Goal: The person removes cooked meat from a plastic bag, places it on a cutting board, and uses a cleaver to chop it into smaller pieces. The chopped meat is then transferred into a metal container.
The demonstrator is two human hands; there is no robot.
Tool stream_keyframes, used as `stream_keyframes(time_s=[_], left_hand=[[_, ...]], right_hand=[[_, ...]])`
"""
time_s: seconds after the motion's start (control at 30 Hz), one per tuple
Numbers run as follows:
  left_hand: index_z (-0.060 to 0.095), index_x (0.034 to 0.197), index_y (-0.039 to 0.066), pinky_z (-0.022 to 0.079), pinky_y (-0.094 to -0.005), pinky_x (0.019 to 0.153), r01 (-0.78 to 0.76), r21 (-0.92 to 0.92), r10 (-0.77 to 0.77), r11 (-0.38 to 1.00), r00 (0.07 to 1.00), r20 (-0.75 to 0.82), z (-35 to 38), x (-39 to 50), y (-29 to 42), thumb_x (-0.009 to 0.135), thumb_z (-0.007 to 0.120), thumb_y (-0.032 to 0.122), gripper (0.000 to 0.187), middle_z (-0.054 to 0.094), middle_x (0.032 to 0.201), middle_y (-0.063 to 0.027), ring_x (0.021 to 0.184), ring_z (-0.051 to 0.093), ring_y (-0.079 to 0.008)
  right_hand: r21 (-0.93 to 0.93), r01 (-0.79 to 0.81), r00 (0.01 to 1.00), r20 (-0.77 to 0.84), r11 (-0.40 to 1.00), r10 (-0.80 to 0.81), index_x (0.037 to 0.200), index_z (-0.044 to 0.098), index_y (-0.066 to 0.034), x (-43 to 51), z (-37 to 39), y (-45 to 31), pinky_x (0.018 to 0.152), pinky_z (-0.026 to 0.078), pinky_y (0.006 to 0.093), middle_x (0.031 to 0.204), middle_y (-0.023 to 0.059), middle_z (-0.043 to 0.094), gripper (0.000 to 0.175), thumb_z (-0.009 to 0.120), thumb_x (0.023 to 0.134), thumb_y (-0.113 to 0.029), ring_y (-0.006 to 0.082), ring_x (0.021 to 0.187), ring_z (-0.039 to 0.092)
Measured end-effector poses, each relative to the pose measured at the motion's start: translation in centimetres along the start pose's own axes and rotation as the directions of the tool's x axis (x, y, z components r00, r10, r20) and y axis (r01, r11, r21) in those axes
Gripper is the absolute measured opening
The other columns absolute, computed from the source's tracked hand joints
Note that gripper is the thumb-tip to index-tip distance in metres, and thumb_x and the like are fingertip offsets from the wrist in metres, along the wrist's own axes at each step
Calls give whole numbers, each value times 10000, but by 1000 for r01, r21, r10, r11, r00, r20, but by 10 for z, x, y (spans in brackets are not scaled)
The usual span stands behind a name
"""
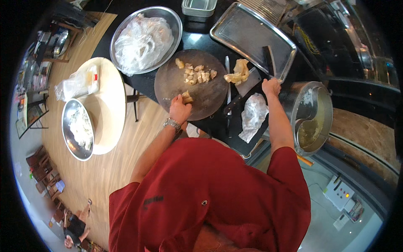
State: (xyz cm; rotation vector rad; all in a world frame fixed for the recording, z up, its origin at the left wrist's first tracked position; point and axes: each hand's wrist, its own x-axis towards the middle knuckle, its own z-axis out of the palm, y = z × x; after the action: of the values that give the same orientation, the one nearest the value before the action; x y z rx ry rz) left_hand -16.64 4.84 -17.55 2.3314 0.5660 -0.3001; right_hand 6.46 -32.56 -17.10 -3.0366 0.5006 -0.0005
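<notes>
My left hand (180,109) has its fingertips on a small meat-like piece (187,97) at the near edge of a round chopping board (170,83). Farther back on the board lie cut chunks of the same food (198,75). My right hand (271,87) grips the handle of a broad-bladed knife (269,60), whose blade is over the metal tray (242,31). Between board and tray, a larger uncut piece (239,72) rests partly on a cleaver (249,82). A long thin knife or steel (228,85) lies beside the board, and a clear plastic bag (253,115) sits near my right forearm.
A steel bowl (178,19) with a plastic bag stands back left. On a round wooden table (110,110) are another bowl (67,126) and a plastic-wrapped package (80,83). A divided metal pot (327,116) stands right. Stacked metal containers (199,8) sit behind. Another person (75,226) is far off, lower left.
</notes>
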Motion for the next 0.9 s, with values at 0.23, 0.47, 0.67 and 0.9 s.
stream_keyframes(time_s=[0.23, 0.47, 0.67, 0.9], left_hand=[[556, 1303, -45, 477, -488, 1026, 22, -69, -27, 997, 998, -59, 8, -4, 0, 811, 673, 247, 583, 551, 1309, -315, 1199, 557, -462], [654, 1216, 3, 502, -462, 983, -35, -61, 25, 998, 987, -161, 9, -3, -7, 783, 735, 217, 490, 608, 1210, -265, 1119, 600, -412], [657, 1132, 10, 510, -457, 947, -6, -133, -25, 991, 972, -235, -4, 1, -5, 768, 762, 218, 432, 646, 1107, -231, 1074, 614, -397], [657, 1127, 37, 524, -449, 904, -75, -158, 37, 985, 972, -231, -13, 1, -14, 783, 764, 209, 399, 655, 1079, -208, 1013, 637, -380]], right_hand=[[208, 236, 923, 257, 949, -286, 1093, 650, 88, -96, -17, -42, 868, 541, 532, 985, 314, 701, 488, 648, 910, -364, 494, 957, 682], [120, 30, 876, 475, 992, -84, 981, 729, 69, -145, -6, -69, 916, 531, 503, 1044, 302, 707, 427, 649, 882, -338, 455, 1042, 676], [207, -232, 857, 506, 950, 99, 985, 721, 72, -134, 3, -72, 921, 529, 479, 1067, 292, 708, 396, 662, 789, -268, 443, 1061, 672], [651, -404, 854, 520, 642, 10, 883, 656, 76, -164, -20, -49, 681, 493, 421, 770, 166, 680, 268, 622, 772, -165, 289, 738, 660]])
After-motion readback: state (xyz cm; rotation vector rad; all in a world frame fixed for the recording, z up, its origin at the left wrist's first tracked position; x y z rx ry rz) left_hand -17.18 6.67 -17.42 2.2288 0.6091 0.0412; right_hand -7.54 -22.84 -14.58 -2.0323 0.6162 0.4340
